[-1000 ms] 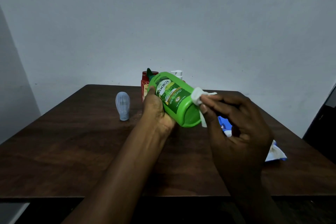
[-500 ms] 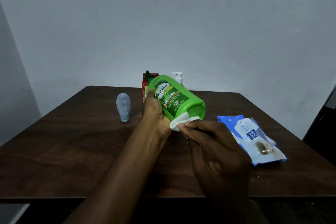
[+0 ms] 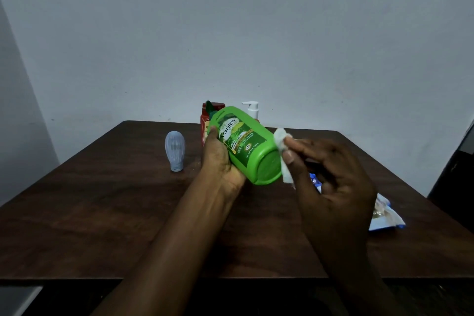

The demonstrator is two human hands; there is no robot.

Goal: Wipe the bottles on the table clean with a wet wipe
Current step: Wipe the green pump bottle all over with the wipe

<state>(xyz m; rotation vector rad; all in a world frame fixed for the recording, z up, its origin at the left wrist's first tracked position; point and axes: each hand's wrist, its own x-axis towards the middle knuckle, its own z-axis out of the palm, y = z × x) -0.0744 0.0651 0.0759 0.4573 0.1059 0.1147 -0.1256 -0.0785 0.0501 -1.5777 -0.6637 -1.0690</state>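
My left hand (image 3: 218,159) grips a green shampoo bottle (image 3: 246,143) from underneath, holding it tilted above the table with its base toward me and its cap pointing away. My right hand (image 3: 331,182) pinches a white wet wipe (image 3: 282,154) against the right edge of the bottle's base. Behind the green bottle stand a red bottle (image 3: 205,120) and a white pump bottle (image 3: 252,109), both mostly hidden. A small pale blue bottle (image 3: 175,150) stands cap down to the left.
The dark wooden table (image 3: 102,208) runs up to a grey wall. A blue and white wet wipe pack (image 3: 384,215) lies at the right, partly hidden by my right hand. A dark object stands past the table's right edge.
My right hand has carried the wipe from under the bottle's lower left edge up to the right side of its base. The bottle stays in my left hand.
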